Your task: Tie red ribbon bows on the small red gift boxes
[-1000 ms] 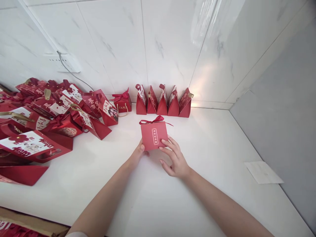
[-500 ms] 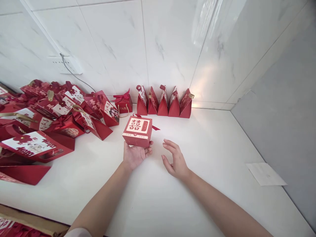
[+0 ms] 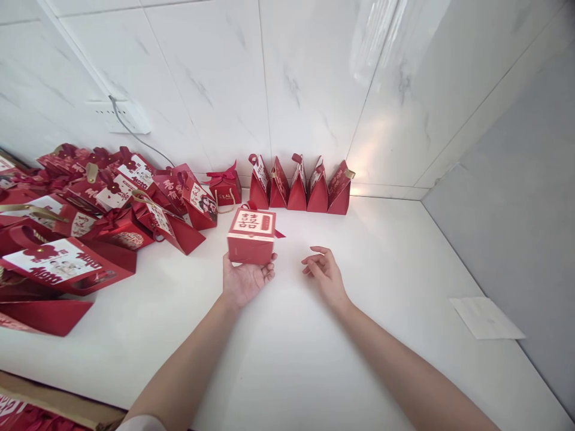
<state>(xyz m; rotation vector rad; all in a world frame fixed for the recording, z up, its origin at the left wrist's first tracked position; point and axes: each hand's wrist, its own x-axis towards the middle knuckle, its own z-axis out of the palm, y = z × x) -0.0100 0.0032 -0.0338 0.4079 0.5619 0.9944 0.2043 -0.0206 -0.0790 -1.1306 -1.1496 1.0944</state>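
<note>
A red gift box (image 3: 252, 238) with a white top panel bearing red double-happiness characters rests on my left hand (image 3: 246, 280). My palm faces up beneath it, and the fingertips show at the box's lower right. A red ribbon end pokes out behind the box on the right. To the right of the box, over the white tabletop, my right hand (image 3: 324, 274) holds nothing. Its fingers are loosely bent, with the thumb near them and gaps showing between.
Several red triangular gift boxes (image 3: 297, 191) stand in a row against the tiled wall. Left of them is a small ribboned box (image 3: 225, 190). A pile of red gift boxes (image 3: 117, 209) covers the table's left. A white plate (image 3: 487, 317) lies at the right edge; an open carton (image 3: 54, 404) is lower left.
The gift box has turned and tilted slightly on my left hand, its front now facing me more squarely. My right hand has shifted a little right, its fingers more bent.
</note>
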